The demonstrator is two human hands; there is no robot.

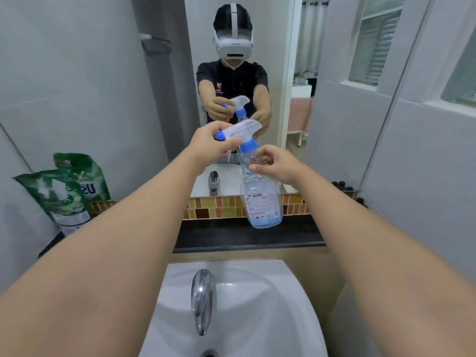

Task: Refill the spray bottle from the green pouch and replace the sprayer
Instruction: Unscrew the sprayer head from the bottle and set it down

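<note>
A clear spray bottle [262,204] with a white label stands on the dark ledge [231,238] behind the basin. Its white and blue sprayer [242,132] sits on the neck. My left hand [211,145] grips the sprayer head from the left. My right hand [278,163] holds the bottle's shoulder just under the blue collar. The bottle looks nearly empty, with a little liquid at the bottom. The green pouch [61,199] stands upright at the far left of the ledge, against the wall, apart from both hands.
A white basin [270,305] with a chrome tap [202,300] lies below the ledge. A mirror [322,73] behind the bottle reflects a person, my hands and the pouch. A mosaic tile strip [219,207] runs under it. Small dark items [342,185] sit at the right.
</note>
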